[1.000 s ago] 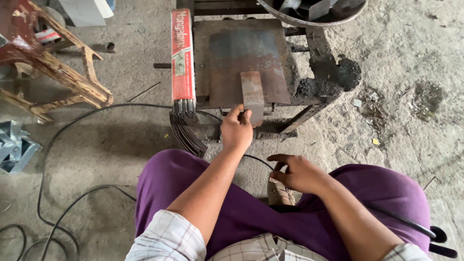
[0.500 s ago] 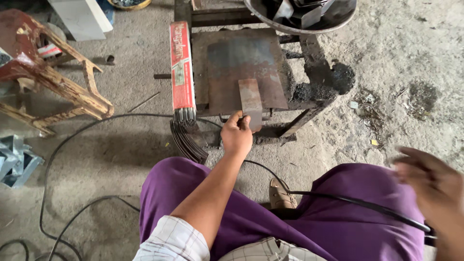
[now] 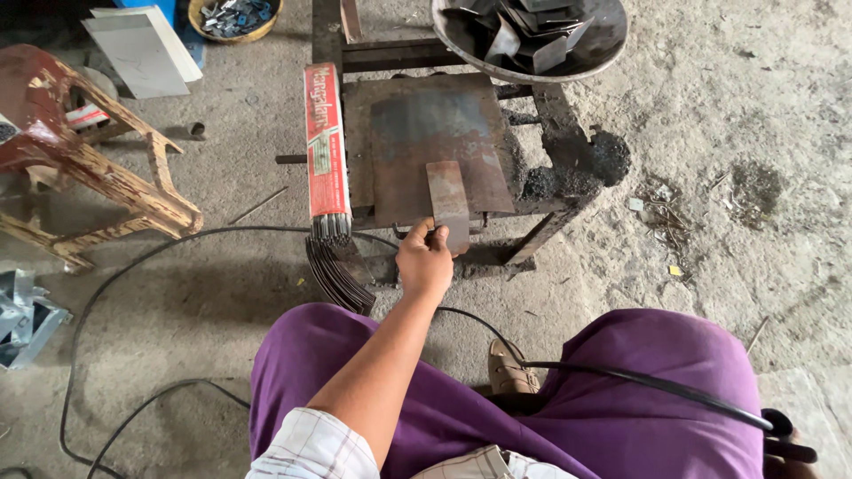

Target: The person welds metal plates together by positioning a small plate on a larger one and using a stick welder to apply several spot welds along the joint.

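Observation:
My left hand (image 3: 426, 262) pinches the near end of a small rusty metal strip (image 3: 448, 197). The strip lies on a larger steel plate (image 3: 435, 129) on top of a low metal stand (image 3: 555, 120). Only a sliver of my right hand (image 3: 792, 459) shows at the bottom right corner, beside the black end piece (image 3: 788, 435) of a cable (image 3: 639, 383) that crosses my purple-clad right leg. Its grip is hidden by the frame edge.
A long red box (image 3: 324, 142) of welding rods (image 3: 335, 266) leans at the stand's left edge. A metal bowl (image 3: 461, 49) of cut scraps sits behind the stand. A worn wooden stool (image 3: 115, 177) stands at left. Black cables (image 3: 98, 302) loop over the concrete floor.
My right hand left my lap, swung out to the right and dropped to the bottom right corner. My left hand stayed on the metal strip. The view shifted slightly.

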